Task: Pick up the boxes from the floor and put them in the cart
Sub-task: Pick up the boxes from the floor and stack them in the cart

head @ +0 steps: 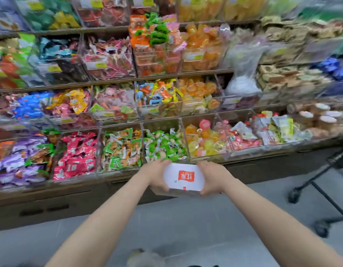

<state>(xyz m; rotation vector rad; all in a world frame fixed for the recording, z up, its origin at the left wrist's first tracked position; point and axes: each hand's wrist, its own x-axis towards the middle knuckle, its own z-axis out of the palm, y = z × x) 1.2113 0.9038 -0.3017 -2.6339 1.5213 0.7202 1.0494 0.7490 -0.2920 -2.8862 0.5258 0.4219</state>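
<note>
A white box [184, 177] with a red label is held out in front of me at about waist height, before the snack shelves. My left hand [157, 175] grips its left end and my right hand [212, 177] grips its right end, fingers curled round the edges. Under the white box a brownish cardboard edge shows; what it belongs to I cannot tell. The black cart [324, 191] stands at the right edge, only its lower frame and wheels in view. The whole picture is motion-blurred.
Tiered shelves [139, 79] of clear bins full of wrapped sweets and snacks fill the upper view. Their dark wooden base [70, 201] runs along the grey floor [186, 224]. A blurred grey shape [145, 257] lies at the bottom centre.
</note>
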